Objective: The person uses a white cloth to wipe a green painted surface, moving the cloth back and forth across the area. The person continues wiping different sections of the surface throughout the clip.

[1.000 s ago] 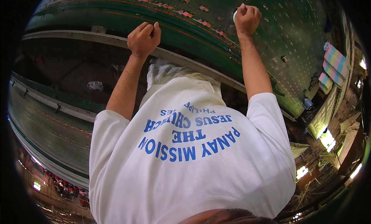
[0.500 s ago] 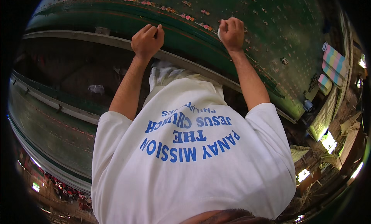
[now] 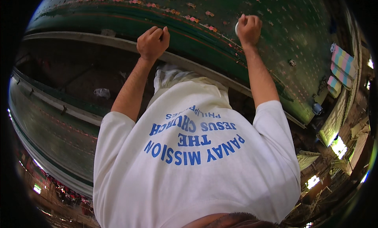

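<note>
Head view: nearest, a white shirt (image 3: 220,180) with blue lettering fills the ground around 6 o'clock. Toward 11 o'clock the left hand (image 3: 153,43) is curled into a loose fist over the near edge of a green counter (image 3: 291,86); whether its fingers pinch anything, I cannot tell. At 1 o'clock the right hand (image 3: 250,30) is closed on a white, round-edged object (image 3: 236,28), mostly hidden behind it, over the counter's surface. Half a second ago that hand was nearer 12 o'clock; it has swung clockwise and slightly outward, the object going with it, while the left hand has barely shifted. Past the hands, a row of pink flower-like marks (image 3: 193,19) runs toward 11 o'clock. Farther off, a pastel striped cloth (image 3: 343,66) hangs between 2 and 3 o'clock.
</note>
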Demonstrator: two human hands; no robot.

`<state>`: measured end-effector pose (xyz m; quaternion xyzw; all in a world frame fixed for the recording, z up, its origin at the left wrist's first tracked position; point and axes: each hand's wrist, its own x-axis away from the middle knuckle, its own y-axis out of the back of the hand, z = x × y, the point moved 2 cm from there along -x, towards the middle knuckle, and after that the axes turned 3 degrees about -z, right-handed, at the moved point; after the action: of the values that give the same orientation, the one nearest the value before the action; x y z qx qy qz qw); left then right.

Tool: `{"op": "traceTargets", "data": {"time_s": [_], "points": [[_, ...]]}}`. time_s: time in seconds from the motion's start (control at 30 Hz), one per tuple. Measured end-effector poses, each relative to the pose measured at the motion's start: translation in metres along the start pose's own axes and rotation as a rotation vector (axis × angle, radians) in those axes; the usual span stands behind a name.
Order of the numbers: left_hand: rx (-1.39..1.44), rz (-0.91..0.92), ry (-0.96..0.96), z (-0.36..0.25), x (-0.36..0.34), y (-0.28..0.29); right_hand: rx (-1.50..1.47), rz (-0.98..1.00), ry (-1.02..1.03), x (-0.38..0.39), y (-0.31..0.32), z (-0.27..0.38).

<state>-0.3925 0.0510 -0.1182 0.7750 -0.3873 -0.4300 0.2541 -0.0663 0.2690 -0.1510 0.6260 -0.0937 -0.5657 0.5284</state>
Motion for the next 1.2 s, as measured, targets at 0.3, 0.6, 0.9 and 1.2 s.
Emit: {"op": "traceTargets", "data": {"time_s": [0.3,0.6,0.9,1.2], "points": [[-0.001,-0.010,0.015,-0.001,0.002,0.005,-0.123,0.091,0.169,0.002,-0.011,0.049],[0.026,-0.023,0.010,0.002,0.005,0.005,-0.217,0.101,0.254,0.007,-0.014,0.097],[-0.012,-0.029,-0.006,0.002,0.008,0.001,-0.095,0.059,0.189,-0.017,-0.036,0.070],[-0.005,-0.028,-0.010,-0.002,0.003,0.001,-0.069,0.051,0.140,-0.029,-0.044,0.062]]}}
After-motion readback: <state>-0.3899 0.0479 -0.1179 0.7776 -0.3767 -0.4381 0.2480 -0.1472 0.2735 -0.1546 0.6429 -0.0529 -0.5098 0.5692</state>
